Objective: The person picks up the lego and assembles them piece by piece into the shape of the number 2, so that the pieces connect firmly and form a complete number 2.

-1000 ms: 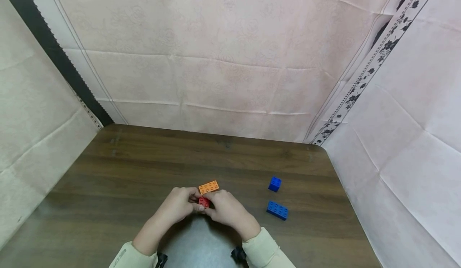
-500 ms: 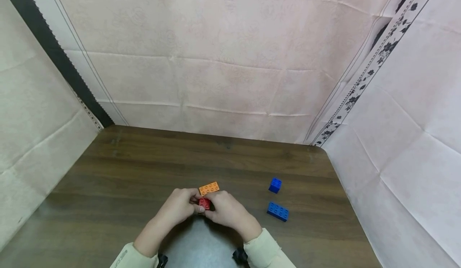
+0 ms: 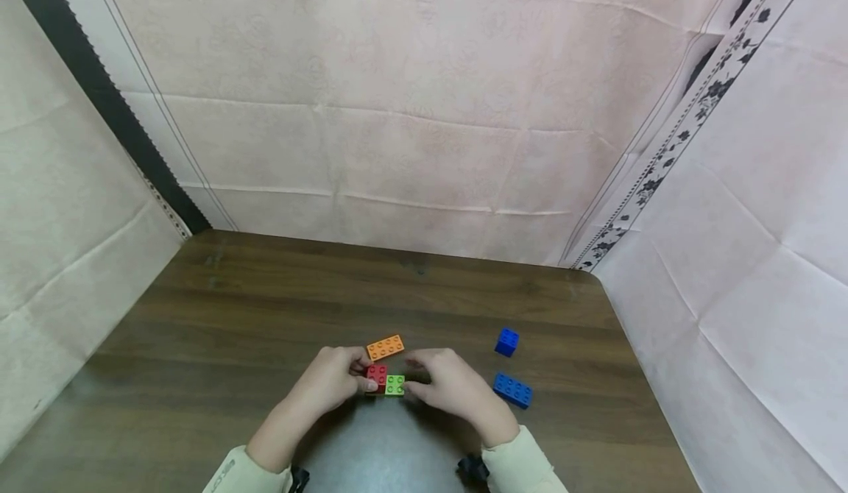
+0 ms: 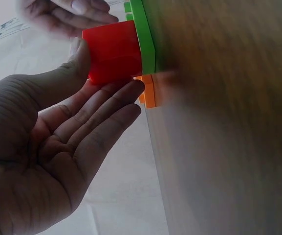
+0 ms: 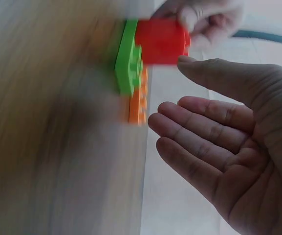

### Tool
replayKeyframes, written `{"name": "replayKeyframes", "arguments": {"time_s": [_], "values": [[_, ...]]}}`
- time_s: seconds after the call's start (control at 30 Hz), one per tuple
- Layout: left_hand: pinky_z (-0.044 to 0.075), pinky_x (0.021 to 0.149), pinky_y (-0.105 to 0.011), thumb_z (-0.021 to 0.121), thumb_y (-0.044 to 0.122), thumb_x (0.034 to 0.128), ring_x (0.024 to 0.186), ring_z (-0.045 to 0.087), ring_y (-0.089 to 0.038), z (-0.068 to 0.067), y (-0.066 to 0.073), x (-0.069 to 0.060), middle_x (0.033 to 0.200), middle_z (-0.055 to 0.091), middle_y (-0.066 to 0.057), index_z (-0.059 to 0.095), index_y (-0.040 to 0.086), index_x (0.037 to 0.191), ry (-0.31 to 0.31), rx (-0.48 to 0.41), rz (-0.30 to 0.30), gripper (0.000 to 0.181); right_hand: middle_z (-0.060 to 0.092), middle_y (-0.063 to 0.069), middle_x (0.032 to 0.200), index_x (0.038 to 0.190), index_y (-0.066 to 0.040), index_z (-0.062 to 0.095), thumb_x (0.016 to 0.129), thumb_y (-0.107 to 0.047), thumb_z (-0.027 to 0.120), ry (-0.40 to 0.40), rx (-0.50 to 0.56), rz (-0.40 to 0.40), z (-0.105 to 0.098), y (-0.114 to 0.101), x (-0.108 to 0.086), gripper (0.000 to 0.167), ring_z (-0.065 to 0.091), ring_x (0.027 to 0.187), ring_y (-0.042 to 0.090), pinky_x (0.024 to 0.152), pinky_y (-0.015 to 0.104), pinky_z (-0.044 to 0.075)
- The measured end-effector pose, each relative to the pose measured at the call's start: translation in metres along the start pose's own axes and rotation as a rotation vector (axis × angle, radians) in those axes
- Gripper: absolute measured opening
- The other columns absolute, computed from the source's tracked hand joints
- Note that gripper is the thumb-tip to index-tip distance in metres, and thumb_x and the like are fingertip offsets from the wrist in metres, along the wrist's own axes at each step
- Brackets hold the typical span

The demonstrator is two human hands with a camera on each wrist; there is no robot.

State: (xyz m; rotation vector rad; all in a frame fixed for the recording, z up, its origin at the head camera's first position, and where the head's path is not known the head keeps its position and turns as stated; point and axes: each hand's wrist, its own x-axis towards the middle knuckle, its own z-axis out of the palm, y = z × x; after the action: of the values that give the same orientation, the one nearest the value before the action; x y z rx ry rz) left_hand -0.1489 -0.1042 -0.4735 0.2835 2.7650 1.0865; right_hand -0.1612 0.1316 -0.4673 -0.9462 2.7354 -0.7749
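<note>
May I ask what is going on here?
A person's left grip pinches a red, boxy plastic block atop one end of a green rectangular plastic brick. The right grip, beside them, holds nothing. Beyond lies an orange rectangular plastic brick; rightward, a small blue plastic cube and a blue rectangular plastic brick.

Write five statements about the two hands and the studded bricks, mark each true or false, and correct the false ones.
1. The red square-topped plastic brick sits on the flat green plastic brick. True.
2. The left hand grips the flat orange plastic brick. False: it holds the red square-topped plastic brick.
3. The right hand holds nothing. True.
4. The small square blue plastic brick lies nearer the person than the long rectangular blue plastic brick. False: it lies farther away.
5. The flat orange plastic brick lies on the brown wooden table. True.
</note>
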Motion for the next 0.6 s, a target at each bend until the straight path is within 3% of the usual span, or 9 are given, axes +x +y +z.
{"name": "replayKeyframes", "arguments": {"time_s": [0.33,0.6], "values": [[0.054,0.072,-0.035,0.087,0.014,0.0779,0.077,0.062,-0.009,0.000,0.000,0.000,0.083,0.068,0.005,0.072,0.013,0.091,-0.004,-0.004,-0.005,0.020,0.069,0.009,0.121,0.125,-0.002,0.066,0.092,-0.026,0.076,0.133,-0.066,0.065,-0.027,0.047,-0.043,0.042,0.066,0.110,0.022,0.089,0.042,0.055],[0.055,0.072,-0.036,0.088,0.015,0.0778,0.078,0.062,-0.009,-0.002,0.001,-0.001,0.083,0.069,0.004,0.073,0.012,0.091,-0.003,0.000,-0.004,0.020,0.068,0.010,0.120,0.123,-0.003,0.067,0.089,-0.027,0.079,0.140,-0.051,0.220,-0.040,0.073,-0.075,0.043,0.066,0.110,0.027,0.090,0.047,0.054]]}}
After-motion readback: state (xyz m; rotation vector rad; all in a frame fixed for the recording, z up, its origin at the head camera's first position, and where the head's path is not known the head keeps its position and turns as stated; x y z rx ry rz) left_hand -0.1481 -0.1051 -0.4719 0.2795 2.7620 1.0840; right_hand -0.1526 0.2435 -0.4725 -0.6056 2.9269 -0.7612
